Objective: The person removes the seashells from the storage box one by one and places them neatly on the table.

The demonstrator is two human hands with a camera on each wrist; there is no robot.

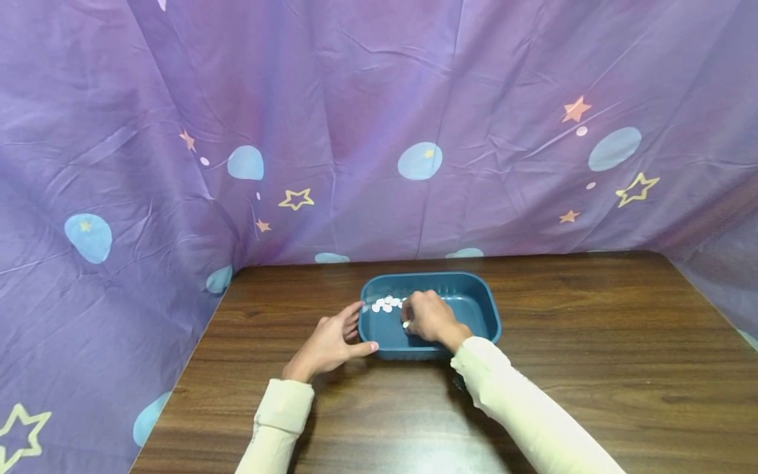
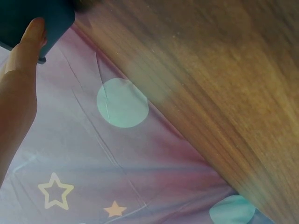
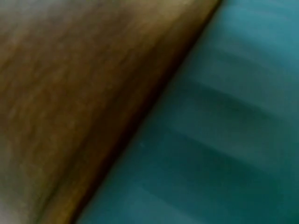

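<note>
A blue rectangular plastic tub (image 1: 487,296) stands on the table. Small white round flat pieces (image 1: 387,303) lie clustered inside at its left end; their exact kind is too small to tell. My left hand (image 1: 329,342) is spread at the tub's left end, fingers against the side and thumb on the front rim. In the left wrist view, the thumb (image 2: 32,39) lies on the tub's wall. My right hand (image 1: 432,317) reaches into the tub with fingers bent down, pinching one white piece (image 1: 406,324). The right wrist view is blurred, with the tub (image 3: 224,140) beside skin.
The brown wood-grain table (image 1: 592,368) extends around the tub. Behind it and at the sides hangs a purple cloth (image 1: 355,118) with stars and blue spots. A small dark object (image 1: 458,382) shows partly under the right cuff.
</note>
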